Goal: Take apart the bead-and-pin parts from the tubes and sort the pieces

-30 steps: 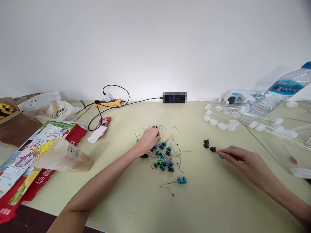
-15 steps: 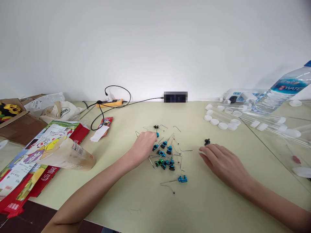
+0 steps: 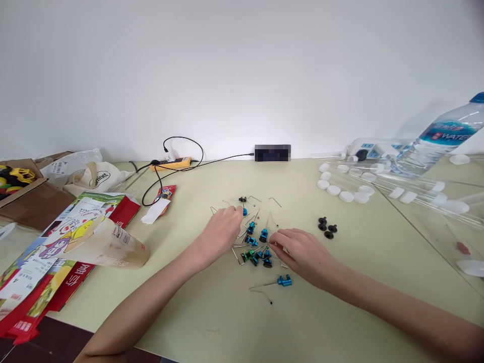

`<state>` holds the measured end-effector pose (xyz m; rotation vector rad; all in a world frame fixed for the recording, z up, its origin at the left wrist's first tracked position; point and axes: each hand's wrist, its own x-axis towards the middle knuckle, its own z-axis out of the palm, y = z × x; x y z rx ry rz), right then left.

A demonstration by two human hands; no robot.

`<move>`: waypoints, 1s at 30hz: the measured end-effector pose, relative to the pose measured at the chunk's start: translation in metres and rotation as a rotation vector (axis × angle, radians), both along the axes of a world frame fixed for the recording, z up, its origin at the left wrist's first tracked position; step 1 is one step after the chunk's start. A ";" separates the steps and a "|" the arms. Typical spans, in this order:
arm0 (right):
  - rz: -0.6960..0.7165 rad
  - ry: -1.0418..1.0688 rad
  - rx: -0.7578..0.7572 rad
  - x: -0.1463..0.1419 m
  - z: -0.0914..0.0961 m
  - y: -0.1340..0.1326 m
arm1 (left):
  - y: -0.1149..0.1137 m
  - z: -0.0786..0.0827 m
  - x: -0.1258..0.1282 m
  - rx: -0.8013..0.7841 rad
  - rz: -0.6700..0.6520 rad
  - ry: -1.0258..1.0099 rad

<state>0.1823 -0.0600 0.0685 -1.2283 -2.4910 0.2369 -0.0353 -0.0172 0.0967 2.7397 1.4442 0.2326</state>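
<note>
My left hand (image 3: 221,233) is closed at the upper left of a loose pile, its fingertips on a small blue metal fitting (image 3: 245,211) with a thin wire. Fingers bent and thumb slightly apart, my right hand (image 3: 306,254) reaches the pile's right side, beside another blue fitting (image 3: 263,235); no object shows in it. Several blue fittings with black knobs and bent wires lie tangled between the hands, with one green fitting (image 3: 248,255) among them. Nearer me lies a separate blue fitting (image 3: 284,281) with a bent wire. Several loose black knobs (image 3: 328,235) sit right of the pile.
To the left are a plastic drink cup (image 3: 124,247), a red gift bag (image 3: 73,285) and a cardboard box (image 3: 41,201). A cable runs from a yellow power strip (image 3: 174,164) to a black display (image 3: 272,153). White caps (image 3: 346,196), clear tubes and a water bottle (image 3: 438,136) occupy the right.
My right hand has moved left from the black knobs to the pile, uncovering several knobs. My left hand has barely moved.
</note>
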 end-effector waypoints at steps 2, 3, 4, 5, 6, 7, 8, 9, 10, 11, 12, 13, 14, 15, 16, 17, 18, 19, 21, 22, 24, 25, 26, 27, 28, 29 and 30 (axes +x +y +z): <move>-0.019 0.053 -0.086 0.002 0.001 0.000 | -0.002 0.006 0.001 -0.030 0.012 -0.041; -0.030 0.079 -0.123 0.003 0.002 0.001 | -0.002 0.008 0.003 -0.060 0.017 -0.076; -0.044 0.108 -0.158 0.003 0.003 0.001 | -0.002 0.009 0.004 -0.090 0.026 -0.123; -0.058 0.138 -0.193 0.004 0.004 0.002 | -0.001 0.009 0.006 -0.116 0.038 -0.181; -0.069 0.169 -0.228 0.004 0.005 0.002 | 0.000 0.009 0.007 -0.138 0.048 -0.244; -0.077 0.196 -0.263 0.004 0.005 0.003 | 0.001 0.009 0.009 -0.166 0.057 -0.306; -0.082 0.219 -0.293 0.004 0.006 0.004 | 0.003 0.010 0.009 -0.213 0.065 -0.365; -0.085 0.236 -0.318 0.004 0.006 0.004 | 0.005 0.010 0.010 -0.280 0.075 -0.424; -0.089 0.253 -0.338 0.004 0.006 0.005 | 0.007 0.010 0.009 -0.367 0.087 -0.487; -0.093 0.274 -0.356 0.004 0.007 0.005 | 0.009 0.011 0.009 -0.469 0.099 -0.562; -0.101 0.305 -0.370 0.004 0.007 0.006 | 0.011 0.011 0.009 -0.574 0.105 -0.651; -0.111 0.343 -0.382 0.003 0.007 0.006 | 0.013 0.011 0.009 -0.668 0.101 -0.751; -0.125 0.389 -0.390 0.003 0.008 0.006 | 0.014 0.011 0.009 -0.742 0.089 -0.857; -0.144 0.436 -0.393 0.003 0.009 0.006 | 0.015 0.010 0.010 -0.804 0.070 -0.957; -0.161 0.482 -0.394 0.002 0.010 0.005 | 0.014 0.009 0.011 -0.852 0.050 -1.046; -0.171 0.526 -0.403 0.002 0.012 0.005 | 0.013 0.007 0.014 -0.885 0.033 -1.121; -0.166 0.571 -0.427 0.001 0.014 0.004 | 0.010 0.005 0.017 -0.903 0.020 -1.185; -0.142 0.617 -0.479 0.000 0.017 0.003 | 0.006 0.003 0.021 -0.908 0.005 -1.235; -0.063 0.717 -0.647 -0.002 0.022 0.001 | -0.004 0.000 0.029 -0.894 -0.048 -1.297; -0.031 0.766 -0.734 -0.003 0.024 -0.001 | -0.008 -0.001 0.033 -0.873 -0.086 -1.313; -0.009 0.842 -0.856 -0.004 0.027 -0.005 | -0.017 -0.003 0.038 -0.772 -0.152 -1.306; -0.017 0.861 -0.893 -0.004 0.028 -0.007 | -0.021 -0.003 0.039 -0.698 -0.178 -1.283; -0.026 0.868 -0.922 -0.004 0.029 -0.008 | -0.024 -0.003 0.040 -0.623 -0.197 -1.255; -0.034 0.866 -0.951 -0.003 0.029 -0.010 | -0.026 -0.003 0.040 -0.572 -0.210 -1.223; -0.039 0.863 -0.981 -0.002 0.028 -0.010 | -0.028 -0.003 0.040 -0.558 -0.217 -1.199; -0.042 0.865 -1.010 -0.002 0.028 -0.011 | -0.030 -0.004 0.040 -0.581 -0.215 -1.195; -0.046 0.873 -1.028 -0.001 0.027 -0.011 | -0.032 -0.004 0.041 -0.628 -0.200 -1.214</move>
